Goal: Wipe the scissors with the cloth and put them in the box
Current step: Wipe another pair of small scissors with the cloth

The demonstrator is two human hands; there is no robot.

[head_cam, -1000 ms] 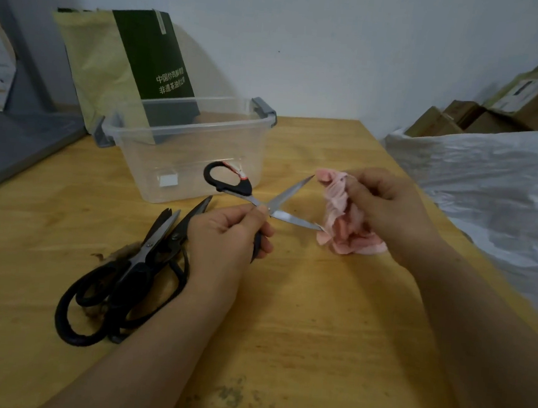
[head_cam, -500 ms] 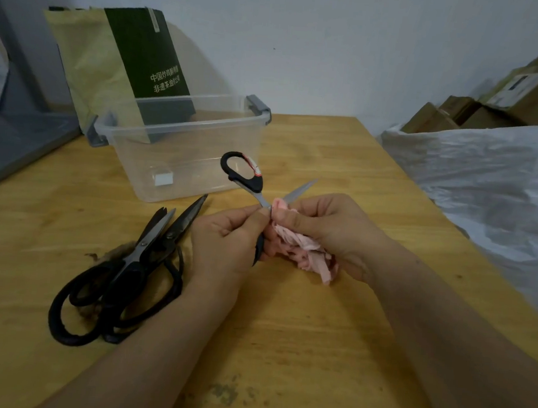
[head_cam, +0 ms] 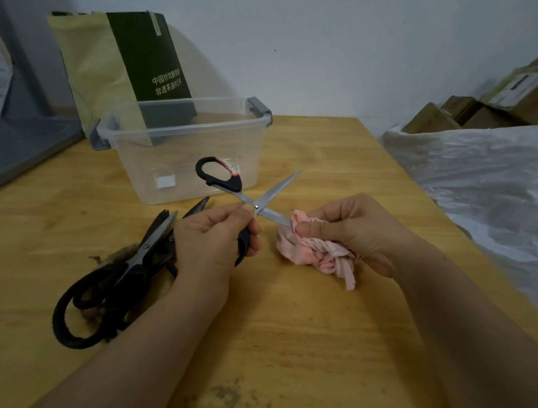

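Wiping stage, in progress. The left hand [head_cam: 213,241] is gripping the lower black handle of the small scissors [head_cam: 277,190], its fingers curled round the loop and its thumb pressing near the pivot. It is holding them in the air just in front of the clear box [head_cam: 183,129], with the blades spread wide. The right hand [head_cam: 352,229], in front of the box and to its right, is pinching the bunched pink cloth [head_cam: 309,249] between thumb and curled fingers. The fold is closing over the tip of the lower blade. The upper blade is pointing bare toward the box's right corner and appears not to be under the cloth at present.

Further black scissors [head_cam: 120,276] are lying heaped on the table [head_cam: 282,349], in front of the box and to its left. How many there are cannot be told.

No scissors are showing through the box's transparent wall, so the placing step is judged not yet begun for any pair. Remaining work: finishing both blades of the held pair, setting it in the box, then treating the heaped ones likewise. The task is judged to be in its early part.
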